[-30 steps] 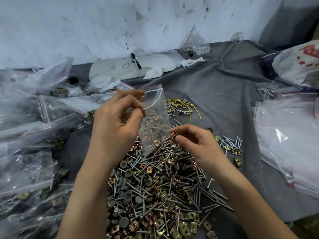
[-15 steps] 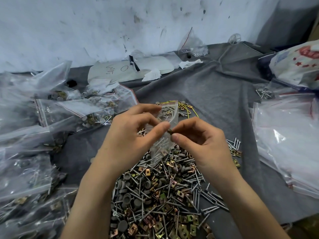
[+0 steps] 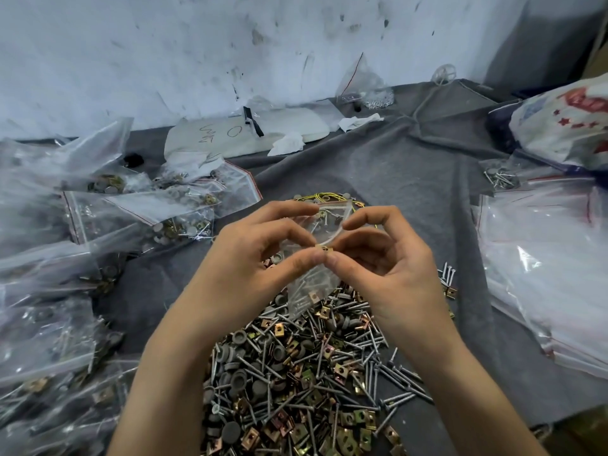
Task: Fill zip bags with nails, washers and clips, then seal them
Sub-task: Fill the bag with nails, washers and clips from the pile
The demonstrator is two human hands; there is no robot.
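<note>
Grey cloth surface (image 3: 378, 179): our left hand (image 3: 250, 258) holds the zip bag (image 3: 324, 232) open; right hand (image 3: 385, 268) fingers pinch a clip (image 3: 324, 248) (it may snag the rim and drop).

Zip bag (image 3: 312, 278): clear, mouth gaping open, hanging just above the pile, already holding nails and a clip.
Clip (image 3: 324, 248): brass, sitting at the bag's mouth.
Pile (image 3: 296, 373): grey nails, washers, brass clips lying mixed.

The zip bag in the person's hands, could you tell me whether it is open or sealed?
Open. The zip bag has its mouth spread apart; the left hand holds one lip while the right hand pinches a brass clip there.
</note>
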